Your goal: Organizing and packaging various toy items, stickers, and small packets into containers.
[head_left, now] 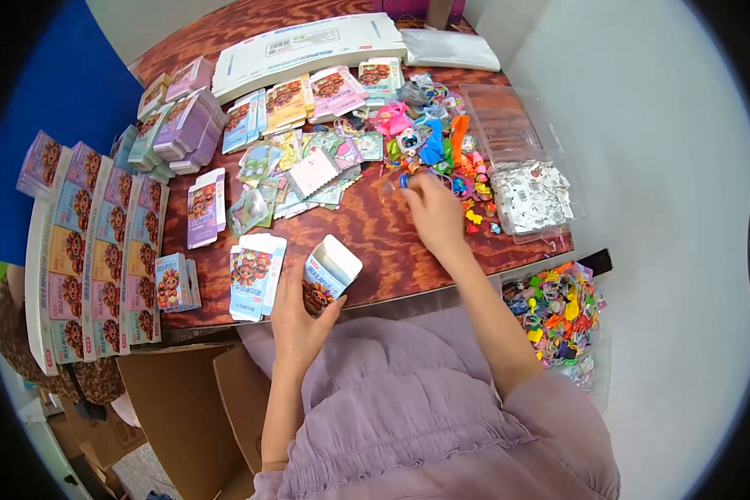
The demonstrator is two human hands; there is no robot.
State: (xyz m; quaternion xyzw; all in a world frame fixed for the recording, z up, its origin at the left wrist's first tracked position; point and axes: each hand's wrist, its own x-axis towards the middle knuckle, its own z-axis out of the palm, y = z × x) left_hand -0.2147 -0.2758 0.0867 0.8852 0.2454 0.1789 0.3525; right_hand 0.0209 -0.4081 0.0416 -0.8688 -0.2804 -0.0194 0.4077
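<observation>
The left hand [298,317] held a small box [322,277] near the front edge of the table [392,267], just right of some flat blue boxes [257,273]. Its thumb was on one side and its fingers were on the other, bent only as far as the box was wide. The box leaned, with its long way running from low left to high right. Its open end and white flap [342,257] pointed up and right, away from the person. The hand hid the bottom of the box, and its inside was hard to see. The right hand [432,208] was by the pile of little toys [442,137], fingers curled close together. A small blue thing [404,181] showed at the tips, but I could not tell if they gripped it. The right arm covered part of the toy bin [558,312] below.
</observation>
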